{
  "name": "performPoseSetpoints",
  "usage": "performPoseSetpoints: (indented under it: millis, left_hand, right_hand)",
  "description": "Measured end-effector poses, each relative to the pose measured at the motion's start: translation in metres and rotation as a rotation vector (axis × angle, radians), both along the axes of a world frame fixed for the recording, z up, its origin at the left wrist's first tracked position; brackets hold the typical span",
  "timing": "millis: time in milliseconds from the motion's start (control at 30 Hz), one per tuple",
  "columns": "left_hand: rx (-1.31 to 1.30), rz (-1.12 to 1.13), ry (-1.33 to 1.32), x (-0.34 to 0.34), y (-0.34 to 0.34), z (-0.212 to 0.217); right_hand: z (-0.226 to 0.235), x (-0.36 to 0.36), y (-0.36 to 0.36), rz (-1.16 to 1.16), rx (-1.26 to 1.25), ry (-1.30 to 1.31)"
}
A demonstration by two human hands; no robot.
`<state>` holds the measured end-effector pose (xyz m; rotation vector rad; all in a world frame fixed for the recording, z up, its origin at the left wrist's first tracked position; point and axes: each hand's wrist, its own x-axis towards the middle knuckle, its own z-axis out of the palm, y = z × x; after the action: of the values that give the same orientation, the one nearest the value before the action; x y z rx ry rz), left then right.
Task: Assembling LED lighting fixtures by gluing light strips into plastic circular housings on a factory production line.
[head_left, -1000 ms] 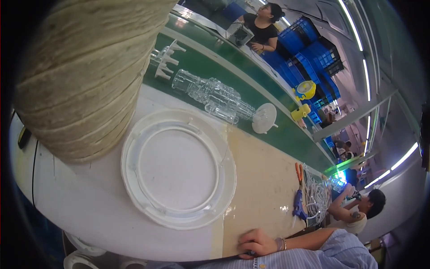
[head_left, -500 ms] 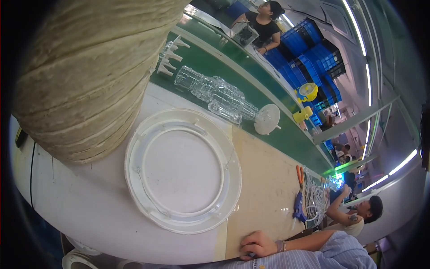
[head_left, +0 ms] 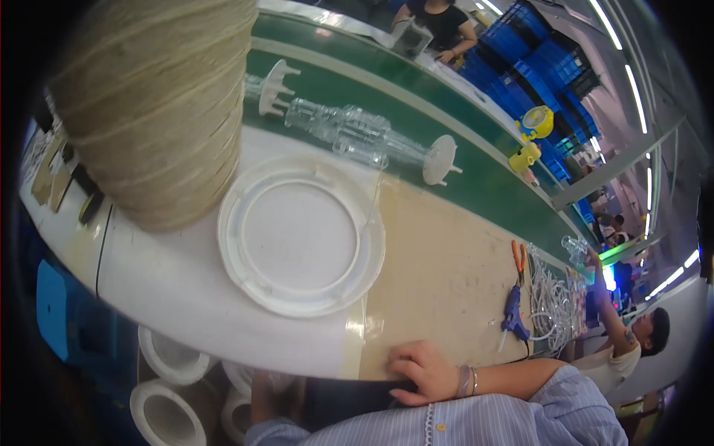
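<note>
Right hand: the right hand [head_left: 424, 372] rests on the near edge of the surface [head_left: 439, 275], its fingers [head_left: 401, 366] loosely curled and lying together on the rim, pinching nothing; a bracelet sits at the wrist, a striped sleeve behind it.
Left hand: I cannot make it out; something pale shows low under the surface edge, too dim to say what.
Nearest thing: 1 round white plastic lid [head_left: 301, 234] lies flat on the surface, well apart from the fingers, up and to their left.
Handling: it looks light and stiff, smooth enough to slip; I would judge the raised outer rim the best place to grip, with its small tabs.
Beside it: 1 big spool of tan twine [head_left: 160, 104] stands touching or just over the lid's left side.
Beyond: a green belt [head_left: 461, 160] carries a cluster of clear plastic pieces [head_left: 349, 130] and 2 white discs.
Right side: 1 blue glue gun [head_left: 513, 308], 1 orange-handled pliers [head_left: 518, 256], a heap of white cord.
Below: 3 white rings under the surface edge.
</note>
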<state>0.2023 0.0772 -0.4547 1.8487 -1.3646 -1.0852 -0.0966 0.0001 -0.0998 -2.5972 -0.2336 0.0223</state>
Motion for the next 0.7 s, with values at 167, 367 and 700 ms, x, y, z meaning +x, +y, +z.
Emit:
performPoseSetpoints:
  millis: [167, 367, 700]
  left_hand:
    - [0.2, 0.095, 0.256, -0.134, 0.125, -0.036]
    - [0.42, 0.274, 0.575, -0.308, 0.271, 0.013]
    - [0.516, 0.116, 0.567, -0.257, 0.27, 0.129]
  right_hand:
    - [-0.004, -0.005, -0.01, -0.004, -0.084, -0.036]
    - [-0.003, 0.001, -0.001, 0.0, -0.081, -0.057]
    - [-0.003, -0.001, -0.003, -0.032, -0.041, -0.105]
